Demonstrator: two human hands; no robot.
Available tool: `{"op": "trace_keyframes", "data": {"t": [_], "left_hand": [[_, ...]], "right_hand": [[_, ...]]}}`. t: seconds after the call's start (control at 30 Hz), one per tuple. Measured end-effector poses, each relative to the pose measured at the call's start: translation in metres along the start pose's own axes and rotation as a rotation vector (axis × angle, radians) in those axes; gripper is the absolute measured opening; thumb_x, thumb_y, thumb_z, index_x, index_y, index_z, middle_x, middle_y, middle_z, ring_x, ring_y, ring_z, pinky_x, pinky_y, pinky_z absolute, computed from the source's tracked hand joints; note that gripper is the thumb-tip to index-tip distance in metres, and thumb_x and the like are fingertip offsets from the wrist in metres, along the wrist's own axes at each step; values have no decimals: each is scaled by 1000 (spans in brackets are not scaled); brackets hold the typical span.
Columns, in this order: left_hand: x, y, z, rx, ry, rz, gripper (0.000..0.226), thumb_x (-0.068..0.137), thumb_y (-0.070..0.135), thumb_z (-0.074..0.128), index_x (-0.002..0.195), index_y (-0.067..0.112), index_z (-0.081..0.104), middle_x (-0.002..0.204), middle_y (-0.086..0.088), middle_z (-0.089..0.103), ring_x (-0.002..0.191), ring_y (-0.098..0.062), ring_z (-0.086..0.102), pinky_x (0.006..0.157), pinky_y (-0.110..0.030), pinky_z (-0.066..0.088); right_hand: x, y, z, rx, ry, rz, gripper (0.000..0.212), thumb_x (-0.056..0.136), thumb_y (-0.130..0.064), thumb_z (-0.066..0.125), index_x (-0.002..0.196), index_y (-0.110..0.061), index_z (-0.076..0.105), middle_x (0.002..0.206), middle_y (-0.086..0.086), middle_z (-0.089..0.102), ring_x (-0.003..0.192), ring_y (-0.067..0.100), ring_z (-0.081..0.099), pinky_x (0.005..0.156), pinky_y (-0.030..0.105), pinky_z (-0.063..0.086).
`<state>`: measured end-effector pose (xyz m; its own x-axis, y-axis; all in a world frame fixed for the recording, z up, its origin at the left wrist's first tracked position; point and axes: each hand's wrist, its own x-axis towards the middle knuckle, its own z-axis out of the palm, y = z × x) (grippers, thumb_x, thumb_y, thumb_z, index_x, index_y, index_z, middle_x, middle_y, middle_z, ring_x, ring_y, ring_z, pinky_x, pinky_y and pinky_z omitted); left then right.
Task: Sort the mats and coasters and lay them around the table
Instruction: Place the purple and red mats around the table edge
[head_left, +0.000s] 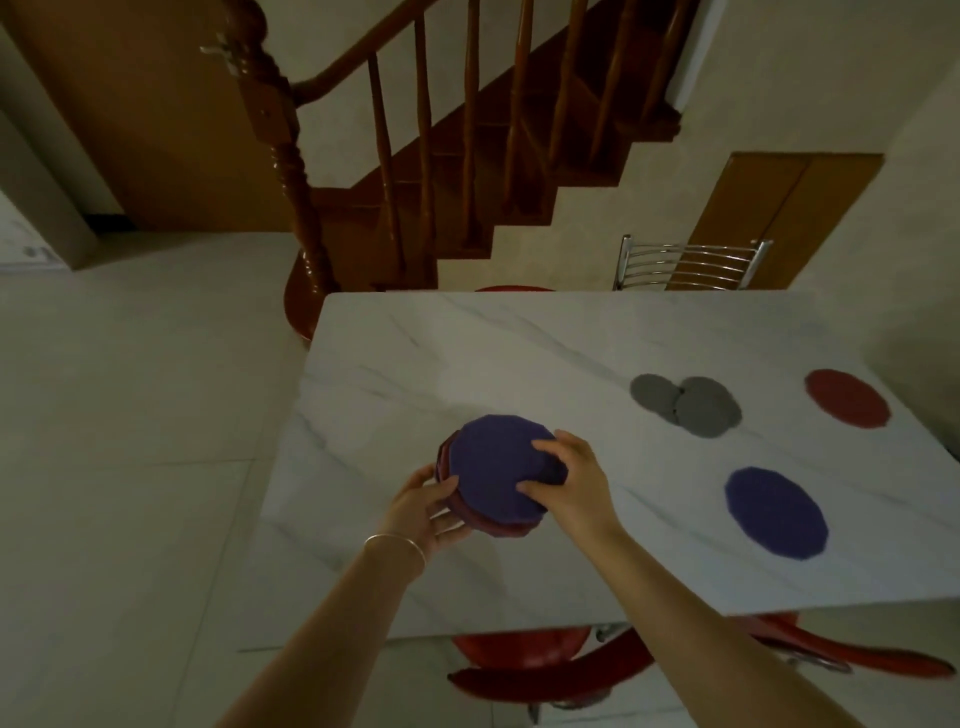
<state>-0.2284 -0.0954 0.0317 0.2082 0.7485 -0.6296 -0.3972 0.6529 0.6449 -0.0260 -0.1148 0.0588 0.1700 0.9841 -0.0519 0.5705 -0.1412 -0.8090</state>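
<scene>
A stack of round felt mats (493, 473), purple on top with dark red ones beneath, is held just above the white marble table (467, 353) near its left side. My left hand (421, 512) grips the stack's lower left edge from underneath. My right hand (569, 480) pinches the top purple mat at its right edge. A single purple mat (775, 512) lies flat on the table to the right. A dark red mat (847, 397) lies at the far right. Two small grey coasters (685, 405) overlap each other between them, farther back.
Red chairs (545, 670) are tucked under the table's near edge. A metal-backed chair (685, 262) stands at the far side. A wooden staircase with a banister (306, 208) rises behind the table's left corner. Tiled floor lies to the left.
</scene>
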Motion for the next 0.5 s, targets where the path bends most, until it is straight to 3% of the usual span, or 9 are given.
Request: {"op": "trace_keyframes", "data": {"t": [0.07, 0.17, 0.2, 0.33, 0.5], "left_hand": [[2, -2, -4, 1, 12, -3, 27, 79, 8, 69, 102, 21, 60, 99, -12, 68, 78, -30, 71, 61, -40, 57], [6, 0, -19, 42, 55, 5, 29, 80, 8, 69, 104, 21, 60, 91, -12, 71, 74, -30, 71, 64, -41, 58], [7, 0, -28, 61, 84, 15, 31, 79, 8, 69, 106, 21, 60, 87, -12, 72, 72, -30, 71, 65, -41, 58], [5, 2, -73, 71, 187, 44, 39, 80, 10, 70, 115, 21, 58, 102, -17, 69, 85, -35, 68, 65, -42, 58], [-5, 5, -112, 20, 287, 41, 36, 84, 8, 65, 117, 21, 55, 107, -17, 63, 89, -34, 64, 55, -39, 59]], "right_hand": [[1, 6, 4, -12, -35, -45, 47, 68, -13, 81, 112, -14, 66, 144, 6, 39, 130, 21, 40, 105, 25, 34], [4, 24, 13, -11, 17, -88, 33, 71, -6, 78, 103, -12, 72, 146, 4, 42, 124, 14, 46, 97, 8, 29], [4, 33, 17, -9, 28, -70, 31, 72, -3, 76, 103, -11, 73, 145, 4, 42, 122, 14, 48, 96, 8, 30], [-1, 73, 40, -44, -8, 81, 30, 77, -5, 71, 106, -9, 71, 146, 7, 41, 121, 26, 53, 102, 30, 40], [-13, 115, 68, -393, -215, 139, 43, 83, -26, 65, 126, -21, 58, 157, -1, 17, 126, 24, 40, 103, 28, 33]]}}
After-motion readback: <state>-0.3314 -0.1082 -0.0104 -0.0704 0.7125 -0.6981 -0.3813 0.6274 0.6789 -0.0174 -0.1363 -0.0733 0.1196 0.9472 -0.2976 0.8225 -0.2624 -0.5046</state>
